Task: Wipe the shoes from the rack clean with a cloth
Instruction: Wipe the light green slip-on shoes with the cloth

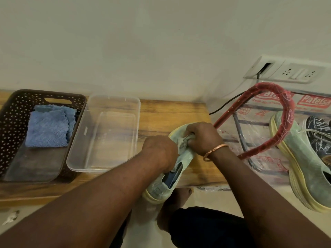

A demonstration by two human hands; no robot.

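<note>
A pale green shoe (162, 189) with a yellow sole lies on the wooden board (179, 113), its heel over the front edge. My left hand (159, 153) grips the shoe at its middle. My right hand (202, 136), with a copper bangle on the wrist, holds a bunched grey-green cloth (186, 142) pressed against the shoe's toe part. A matching green shoe (304, 169) sits on the plastic-wrapped rack (254, 126) at the right, with a dark blue patterned shoe (317, 129) behind it.
A dark perforated basket (16, 111) at the left holds a folded blue cloth (49, 126). A clear plastic tub (132, 111) stands beside it. A wall socket panel (286, 71) with a black cable is at the upper right. My knee and foot (179, 199) are below the board.
</note>
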